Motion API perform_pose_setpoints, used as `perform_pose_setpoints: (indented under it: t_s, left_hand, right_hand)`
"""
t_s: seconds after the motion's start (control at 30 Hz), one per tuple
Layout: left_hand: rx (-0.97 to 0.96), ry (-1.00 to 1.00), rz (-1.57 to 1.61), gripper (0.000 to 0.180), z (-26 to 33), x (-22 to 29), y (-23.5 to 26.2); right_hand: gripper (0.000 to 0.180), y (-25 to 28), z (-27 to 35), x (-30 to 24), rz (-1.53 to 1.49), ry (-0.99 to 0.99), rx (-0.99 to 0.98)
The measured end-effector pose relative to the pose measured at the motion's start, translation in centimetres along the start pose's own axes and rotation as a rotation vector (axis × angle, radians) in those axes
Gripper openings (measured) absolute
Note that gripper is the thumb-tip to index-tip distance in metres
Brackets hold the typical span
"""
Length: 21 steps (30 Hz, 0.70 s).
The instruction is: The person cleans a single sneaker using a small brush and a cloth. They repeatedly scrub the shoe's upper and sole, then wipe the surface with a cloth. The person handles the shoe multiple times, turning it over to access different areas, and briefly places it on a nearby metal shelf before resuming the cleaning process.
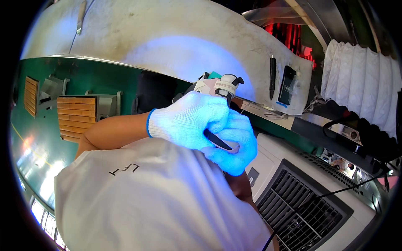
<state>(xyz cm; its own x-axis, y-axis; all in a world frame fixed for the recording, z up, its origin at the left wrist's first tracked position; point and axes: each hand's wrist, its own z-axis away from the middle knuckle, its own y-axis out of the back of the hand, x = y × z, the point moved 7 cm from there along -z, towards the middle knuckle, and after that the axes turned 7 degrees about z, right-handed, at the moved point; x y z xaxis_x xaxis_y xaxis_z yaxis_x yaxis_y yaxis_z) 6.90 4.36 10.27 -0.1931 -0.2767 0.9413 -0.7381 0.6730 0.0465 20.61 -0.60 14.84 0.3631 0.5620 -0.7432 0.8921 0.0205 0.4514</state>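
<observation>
A white, black and beige sneaker [208,86] with a strap across it pokes out beyond my hands at the near edge of the worktable. My left hand [184,119], in a white knit glove with a blue cuff, is closed over the shoe's near part. Against it on the right, my right hand [240,140], gloved the same way, curls its fingers round the shoe. A dark, narrow piece with a pale rounded end [233,147] shows between the two hands; whether it belongs to the shoe I cannot tell. Blue light falls on both gloves.
On the pale worktable [167,25] lie a black pen-like tool [272,77], a black phone-like device [287,85] and a thin-handled tool [81,17]. A white ribbed duct [360,83] hangs at right. Below it stands a white unit with a black grille [299,209]. Slatted stools [76,115] stand left.
</observation>
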Motion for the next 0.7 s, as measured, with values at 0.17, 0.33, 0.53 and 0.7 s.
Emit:
perform_pose_setpoints:
  t_s: [0.17,0.33,0.53,0.7]
  left_hand:
    - [-0.094,-0.001,0.017,0.05,0.7,-0.8,-0.1]
    - [0.097,-0.179,-0.02,0.056,0.9,-0.4,2.7]
    - [0.411,-0.031,-0.268,0.07,5.3,-3.7,3.8]
    - [0.308,0.126,-0.081,0.047,4.9,-4.7,4.2]
  right_hand:
    - [0.043,-0.3,0.5,-0.3,0.107,0.088,-0.024]
    - [0.054,-0.9,-2.2,-1.8,0.254,-0.024,-0.058]
    - [0.071,-0.8,-1.5,0.3,0.248,-0.302,-0.172]
    - [0.067,-1.6,-2.9,-0.2,0.266,-0.257,-0.244]
